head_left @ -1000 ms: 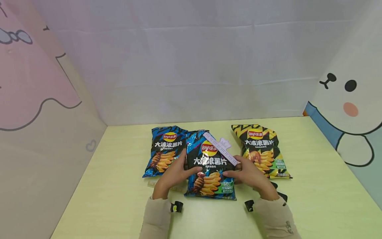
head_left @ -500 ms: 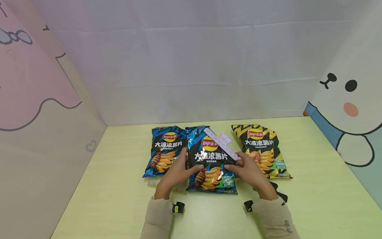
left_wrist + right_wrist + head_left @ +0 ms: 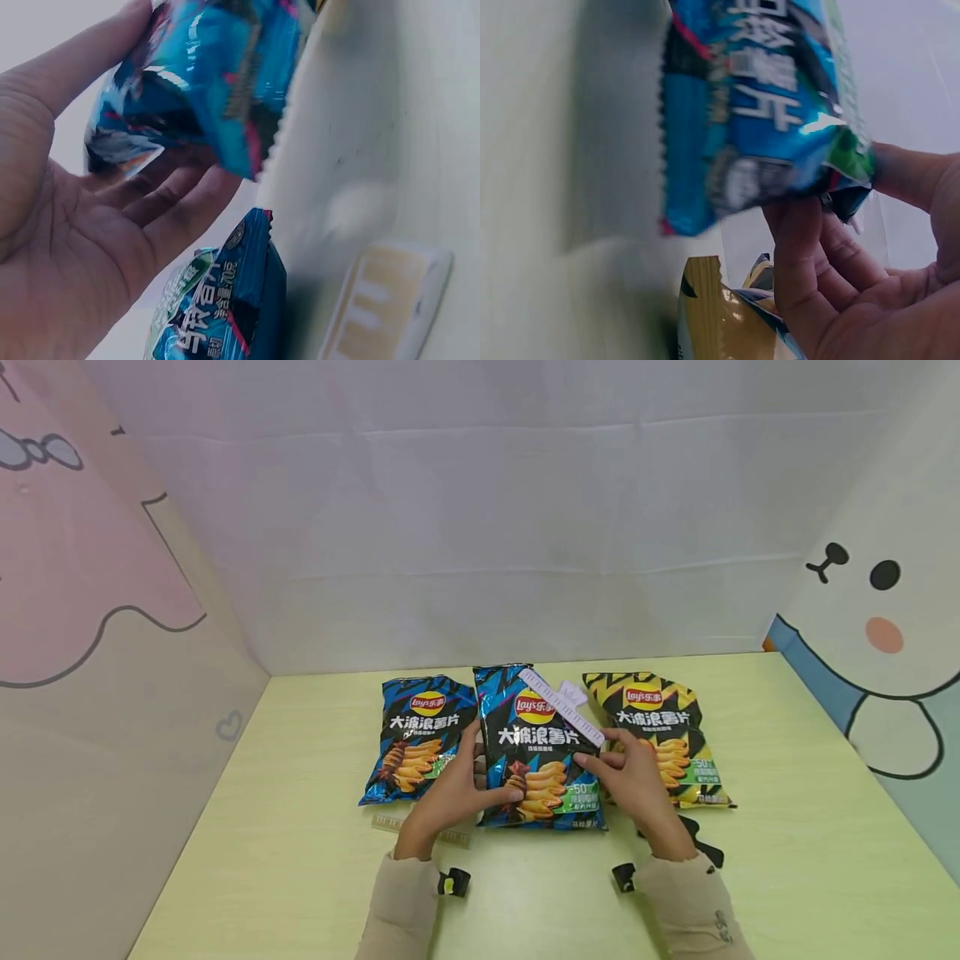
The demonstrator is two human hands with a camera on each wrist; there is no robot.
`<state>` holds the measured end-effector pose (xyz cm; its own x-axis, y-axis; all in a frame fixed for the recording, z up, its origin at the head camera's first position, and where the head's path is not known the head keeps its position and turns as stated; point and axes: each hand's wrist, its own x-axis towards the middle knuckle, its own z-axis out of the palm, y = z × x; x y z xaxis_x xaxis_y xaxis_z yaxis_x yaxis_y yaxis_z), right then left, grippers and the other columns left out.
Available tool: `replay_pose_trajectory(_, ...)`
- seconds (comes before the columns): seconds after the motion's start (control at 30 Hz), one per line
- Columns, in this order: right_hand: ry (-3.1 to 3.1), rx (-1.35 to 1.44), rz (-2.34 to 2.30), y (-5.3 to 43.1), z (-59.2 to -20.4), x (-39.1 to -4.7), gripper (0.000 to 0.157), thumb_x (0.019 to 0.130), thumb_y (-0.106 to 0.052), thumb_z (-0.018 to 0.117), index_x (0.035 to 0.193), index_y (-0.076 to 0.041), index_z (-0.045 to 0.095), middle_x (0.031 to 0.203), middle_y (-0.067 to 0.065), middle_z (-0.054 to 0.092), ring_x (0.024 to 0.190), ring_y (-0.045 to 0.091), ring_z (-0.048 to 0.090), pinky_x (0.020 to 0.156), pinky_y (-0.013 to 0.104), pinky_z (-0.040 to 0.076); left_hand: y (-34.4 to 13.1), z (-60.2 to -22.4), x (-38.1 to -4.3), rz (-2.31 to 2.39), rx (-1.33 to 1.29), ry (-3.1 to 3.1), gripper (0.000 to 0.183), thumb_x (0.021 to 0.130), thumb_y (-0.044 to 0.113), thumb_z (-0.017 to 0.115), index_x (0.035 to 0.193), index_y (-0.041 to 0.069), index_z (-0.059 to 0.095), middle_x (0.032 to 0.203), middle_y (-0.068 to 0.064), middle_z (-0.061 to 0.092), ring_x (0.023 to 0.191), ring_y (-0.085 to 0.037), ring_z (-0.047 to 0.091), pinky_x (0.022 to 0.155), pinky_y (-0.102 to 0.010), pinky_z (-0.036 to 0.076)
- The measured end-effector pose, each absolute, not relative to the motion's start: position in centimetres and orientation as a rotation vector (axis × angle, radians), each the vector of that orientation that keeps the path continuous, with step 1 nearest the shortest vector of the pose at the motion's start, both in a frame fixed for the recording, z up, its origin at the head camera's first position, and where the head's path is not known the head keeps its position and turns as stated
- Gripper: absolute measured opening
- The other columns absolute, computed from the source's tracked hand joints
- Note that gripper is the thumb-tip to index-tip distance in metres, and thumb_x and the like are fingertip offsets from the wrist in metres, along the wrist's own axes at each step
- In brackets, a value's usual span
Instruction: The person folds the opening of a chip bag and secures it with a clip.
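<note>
In the head view, a blue and black bag of chips point(image 3: 536, 752) is held at mid-table between both hands. My left hand point(image 3: 457, 789) grips its left side, thumb on the front and fingers curled behind. The right hand point(image 3: 633, 768) holds the opposite side, thumb also on the front. A pale lilac strip-shaped clip point(image 3: 562, 706) with piano-key marks lies slantwise across the bag's upper right corner, its lower end by my right fingers. Both wrist views show the bag's lower edge point(image 3: 259, 135) raised off the table.
Another blue chip bag point(image 3: 420, 735) lies close on the left, a yellow and black one point(image 3: 656, 735) on the right. A yellowish strip with piano-key marks point(image 3: 453, 837) lies by the left wrist. A black object point(image 3: 701, 843) rests beside the right forearm. Walls enclose the table point(image 3: 285, 827).
Both hands have carried the middle chip bag away from the front of the table and slightly right, with the lilac clip moving along. The two outer bags have stayed in place.
</note>
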<state>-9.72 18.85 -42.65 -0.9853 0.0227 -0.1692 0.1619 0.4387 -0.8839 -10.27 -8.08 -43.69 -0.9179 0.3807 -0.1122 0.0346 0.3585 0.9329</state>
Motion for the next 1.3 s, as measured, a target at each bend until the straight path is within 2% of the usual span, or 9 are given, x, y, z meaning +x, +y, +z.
replay_pose_trajectory(0.07, 2.544, 0.191, -1.624, 18.8, -42.6, -9.7, 0.064, 0.097, -0.031, 0.068, 0.147, -0.003, 0.040, 0.112, 0.022, 0.075, 0.083, 0.014, 0.069, 0.059, 0.023, 0.043, -7.9, -43.7, -10.3, 1.576, 0.352, 2.347, 0.118, 0.083, 0.041, 0.082, 0.162, 0.029, -0.005, 0.158, -0.018, 0.038, 0.134, -0.040, 0.054, 0.104, -0.054, 0.051)
replay_pose_trajectory(0.13, 2.536, 0.201, -1.648, 18.8, -42.5, -9.7, 0.066, 0.098, -0.031, 0.067, 0.149, -0.003, 0.037, 0.123, 0.024, 0.071, 0.097, 0.020, 0.072, 0.066, 0.022, 0.047, -7.8, -43.6, -10.3, 1.559, 0.337, 2.389, 0.114, 0.085, 0.044, 0.080, 0.162, 0.031, -0.003, 0.159, -0.018, 0.037, 0.138, -0.042, 0.050, 0.107, -0.058, 0.048)
replay_pose_trajectory(0.27, 2.515, 0.204, -1.682, 18.7, -42.4, -9.7, 0.067, 0.099, -0.031, 0.066, 0.151, -0.004, 0.034, 0.128, 0.024, 0.068, 0.108, 0.026, 0.071, 0.073, 0.020, 0.049, -7.6, -43.7, -10.4, 1.582, 0.309, 2.415, 0.107, 0.087, 0.045, 0.078, 0.161, 0.036, 0.001, 0.161, -0.018, 0.035, 0.141, -0.044, 0.046, 0.109, -0.061, 0.046)
replay_pose_trajectory(0.43, 2.513, 0.206, -1.714, 18.6, -42.4, -9.7, 0.067, 0.097, -0.028, 0.068, 0.149, -0.003, 0.033, 0.128, 0.023, 0.069, 0.109, 0.022, 0.069, 0.075, 0.017, 0.049, -7.5, -43.8, -10.4, 1.626, 0.284, 2.417, 0.102, 0.089, 0.043, 0.076, 0.160, 0.039, 0.004, 0.161, -0.018, 0.034, 0.140, -0.045, 0.047, 0.109, -0.059, 0.047)
replay_pose_trajectory(0.63, 2.520, 0.206, -1.726, 18.6, -42.4, -9.7, 0.066, 0.097, -0.025, 0.069, 0.148, -0.002, 0.033, 0.127, 0.024, 0.069, 0.102, 0.017, 0.066, 0.074, 0.019, 0.049, -7.2, -44.0, -10.5, 1.652, 0.306, 2.443, 0.099, 0.091, 0.040, 0.074, 0.162, 0.032, 0.005, 0.161, -0.021, 0.035, 0.137, -0.045, 0.049, 0.105, -0.058, 0.050)
replay_pose_trajectory(0.9, 2.495, 0.214, -1.748, 18.6, -42.3, -9.6, 0.071, 0.096, -0.027, 0.069, 0.152, -0.006, 0.031, 0.128, 0.023, 0.069, 0.107, 0.021, 0.065, 0.078, 0.017, 0.049, -6.9, -44.3, -10.5, 1.678, 0.308, 2.455, 0.096, 0.094, 0.040, 0.071, 0.163, 0.028, 0.006, 0.160, -0.022, 0.035, 0.137, -0.046, 0.050, 0.107, -0.057, 0.048)
replay_pose_trajectory(1.13, 2.469, 0.213, -1.759, 18.6, -42.3, -9.7, 0.074, 0.097, -0.027, 0.069, 0.155, -0.008, 0.028, 0.133, 0.022, 0.066, 0.116, 0.026, 0.064, 0.084, 0.018, 0.050, -6.6, -44.3, -10.4, 1.714, 0.316, 2.462, 0.093, 0.094, 0.038, 0.071, 0.162, 0.034, 0.008, 0.160, -0.021, 0.035, 0.137, -0.045, 0.050, 0.108, -0.056, 0.048)
replay_pose_trajectory(1.3, 2.467, 0.197, -1.764, 18.7, -42.3, -9.7, 0.074, 0.097, -0.025, 0.068, 0.157, -0.008, 0.027, 0.136, 0.022, 0.064, 0.120, 0.029, 0.064, 0.087, 0.018, 0.050, -6.3, -44.4, -10.4, 1.745, 0.314, 2.483, 0.089, 0.094, 0.038, 0.071, 0.162, 0.029, 0.015, 0.158, -0.021, 0.040, 0.133, -0.043, 0.055, 0.107, -0.056, 0.049)
